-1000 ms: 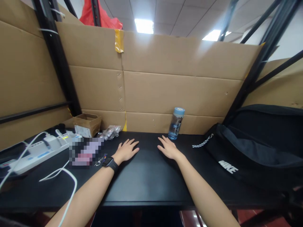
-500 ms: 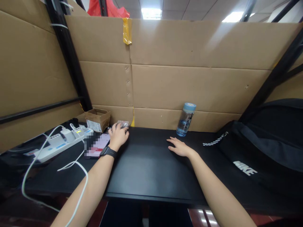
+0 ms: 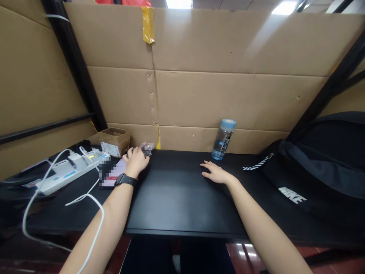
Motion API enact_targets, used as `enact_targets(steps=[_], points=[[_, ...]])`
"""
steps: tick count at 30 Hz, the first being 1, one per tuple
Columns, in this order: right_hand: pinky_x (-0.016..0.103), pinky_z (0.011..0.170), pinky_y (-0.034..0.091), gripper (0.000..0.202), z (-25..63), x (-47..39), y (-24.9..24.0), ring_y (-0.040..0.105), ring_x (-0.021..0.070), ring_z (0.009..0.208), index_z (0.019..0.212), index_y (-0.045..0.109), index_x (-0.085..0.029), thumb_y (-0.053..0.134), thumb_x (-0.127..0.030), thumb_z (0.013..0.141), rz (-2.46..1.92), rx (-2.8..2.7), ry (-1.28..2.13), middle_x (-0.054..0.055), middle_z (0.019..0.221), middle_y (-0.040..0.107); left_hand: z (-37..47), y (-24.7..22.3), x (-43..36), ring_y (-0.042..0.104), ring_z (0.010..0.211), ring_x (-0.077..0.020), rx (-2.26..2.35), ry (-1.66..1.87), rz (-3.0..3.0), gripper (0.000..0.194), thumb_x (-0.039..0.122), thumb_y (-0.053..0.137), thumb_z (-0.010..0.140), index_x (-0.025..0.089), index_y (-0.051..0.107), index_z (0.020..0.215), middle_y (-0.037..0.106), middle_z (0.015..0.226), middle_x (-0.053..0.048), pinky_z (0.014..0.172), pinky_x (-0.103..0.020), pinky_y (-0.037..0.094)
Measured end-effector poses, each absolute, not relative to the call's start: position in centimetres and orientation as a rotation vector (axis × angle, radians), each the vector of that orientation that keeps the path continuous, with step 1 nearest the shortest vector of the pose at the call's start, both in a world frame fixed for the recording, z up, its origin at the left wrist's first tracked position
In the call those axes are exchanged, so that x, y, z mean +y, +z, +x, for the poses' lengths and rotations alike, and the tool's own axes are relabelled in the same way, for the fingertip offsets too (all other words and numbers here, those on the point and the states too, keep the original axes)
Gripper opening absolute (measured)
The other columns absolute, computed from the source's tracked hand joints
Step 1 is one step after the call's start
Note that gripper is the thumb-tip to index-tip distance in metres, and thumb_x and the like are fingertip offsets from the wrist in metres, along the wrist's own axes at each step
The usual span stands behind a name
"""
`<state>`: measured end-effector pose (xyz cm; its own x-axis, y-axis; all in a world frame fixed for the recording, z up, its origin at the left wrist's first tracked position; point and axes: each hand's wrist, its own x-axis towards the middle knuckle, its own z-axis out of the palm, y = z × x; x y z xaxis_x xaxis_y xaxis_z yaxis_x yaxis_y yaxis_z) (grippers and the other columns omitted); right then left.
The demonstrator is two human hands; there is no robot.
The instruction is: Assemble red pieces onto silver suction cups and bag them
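Observation:
My left hand, with a black watch on the wrist, reaches over the far end of a phone with a lit screen. Its fingers are bent but apart; their tips are partly hidden. Just beyond them, touching or nearly so, lies a crinkled clear plastic packet. Palm down on the black table, my right hand has its fingers spread and holds nothing. A clear bottle with a blue lid and some liquid stands behind it, close to the cardboard wall.
A small open cardboard box sits at the back left. Beside it lies a white power strip with plugs, and a white cable loops across my left forearm. A black backpack fills the right side. Cardboard panels wall in the table.
My left hand has shifted slightly left and nearer to me, uncovering more of the plastic packet. The right hand stays in place. The view has tilted down a little.

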<state>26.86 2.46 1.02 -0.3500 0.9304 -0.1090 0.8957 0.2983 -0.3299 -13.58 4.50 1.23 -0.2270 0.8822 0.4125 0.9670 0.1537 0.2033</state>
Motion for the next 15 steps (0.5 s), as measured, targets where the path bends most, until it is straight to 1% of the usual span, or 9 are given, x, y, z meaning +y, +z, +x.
enact_targets(steps=[2,5,7,11,15], points=[[0.055,0.123,0.022,0.063,26.9,2.4,1.1,0.019,0.0329,0.156,0.155,0.043,-0.025,0.053,-0.045,0.096,-1.713,-2.45,0.513,0.011,0.168,0.026,-13.5,1.6,4.3,0.031,0.142,-0.0383,-2.208,-0.742,-1.768,0.055,0.038,0.05,0.091,0.013,0.052,0.14,0.05,0.15,-0.019,0.108,-0.058,0.03],[0.055,0.123,0.022,0.063,26.9,2.3,1.2,0.019,0.0329,0.156,0.155,0.043,-0.026,0.054,-0.046,0.096,-1.712,-2.445,0.525,0.011,0.168,0.026,-13.0,2.5,3.8,0.032,0.142,-0.0367,-2.116,-0.887,-1.703,0.055,0.036,0.049,0.092,0.014,0.049,0.142,0.049,0.152,-0.017,0.109,-0.056,0.03],[0.055,0.123,0.022,0.063,26.8,2.2,1.3,0.019,0.033,0.156,0.154,0.043,-0.026,0.055,-0.046,0.096,-1.718,-2.438,0.532,0.011,0.168,0.026,-12.3,3.0,3.4,0.034,0.142,-0.0348,-2.021,-0.917,-1.77,0.056,0.037,0.048,0.092,0.016,0.048,0.144,0.049,0.153,-0.015,0.109,-0.054,0.032],[0.054,0.123,0.023,0.061,26.8,2.1,1.4,0.022,0.0326,0.155,0.152,0.046,-0.026,0.056,-0.045,0.096,-1.705,-2.435,0.506,0.012,0.167,0.029,-9.6,2.8,2.7,0.033,0.146,-0.0325,-1.774,-0.733,-2.242,0.055,0.042,0.047,0.094,0.023,0.047,0.146,0.047,0.157,-0.009,0.113,-0.052,0.031],[0.051,0.121,0.027,0.059,26.9,2.1,1.4,0.03,0.032,0.152,0.15,0.049,-0.023,0.059,-0.042,0.094,-1.668,-2.423,0.464,0.014,0.163,0.036,-6.2,1.6,1.4,0.03,0.15,-0.0309,-1.538,-0.484,-2.708,0.065,0.044,0.052,0.093,0.028,0.038,0.154,0.035,0.164,-0.007,0.116,-0.052,0.029]])
